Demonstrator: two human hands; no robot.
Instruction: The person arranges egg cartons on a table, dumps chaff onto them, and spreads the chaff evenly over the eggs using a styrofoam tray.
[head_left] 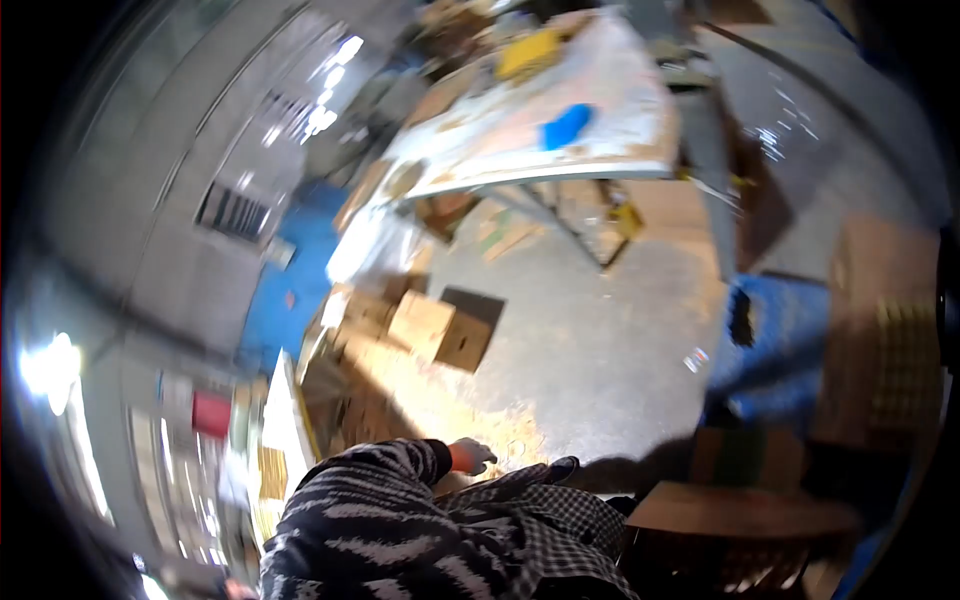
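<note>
My left hand (472,457) reaches out from a black-and-grey patterned sleeve (370,510) at the bottom middle. Something pale, like a glove, covers its fingers. They look loosely extended, though blurred, and I see nothing held in them. Below the hand is checkered cloth (575,515) on my body, and a dark shoe tip (563,470) shows beside it. The floor under the hand is strewn with sawdust-coloured bits. My right hand is out of view.
A cardboard box (440,330) stands on the floor ahead. Beyond it is a white-topped table (640,130) with a blue item (566,127) and a yellow item (528,55). A blue wrapped stack (775,330) and cartons (740,510) stand at right.
</note>
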